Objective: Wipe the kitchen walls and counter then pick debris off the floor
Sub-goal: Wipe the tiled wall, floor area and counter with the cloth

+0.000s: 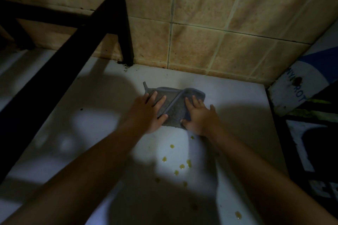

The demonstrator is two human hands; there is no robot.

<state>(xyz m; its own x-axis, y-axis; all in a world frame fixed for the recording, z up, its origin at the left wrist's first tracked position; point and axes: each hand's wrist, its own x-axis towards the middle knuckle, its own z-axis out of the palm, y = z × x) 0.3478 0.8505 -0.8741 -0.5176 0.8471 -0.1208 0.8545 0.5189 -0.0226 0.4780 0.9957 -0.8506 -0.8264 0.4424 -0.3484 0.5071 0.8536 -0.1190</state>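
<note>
A grey cloth (175, 105), folded over, lies on the white counter (102, 107) close to the tan tiled wall (219, 23). My left hand (149, 113) rests flat on the cloth's left part with straight fingers, the thumb at its near edge. My right hand (199, 115) lies on the cloth's right part, fingers spread over it and the thumb at the lower edge. Several small yellow drops (182, 166) dot the counter just in front of the cloth, between my forearms.
A black metal frame (126, 29) stands on the counter at the back left, with dirt at its foot. To the right, a printed white, blue and black item (300, 95) lies against the counter's edge. The light is dim, with heavy shadows.
</note>
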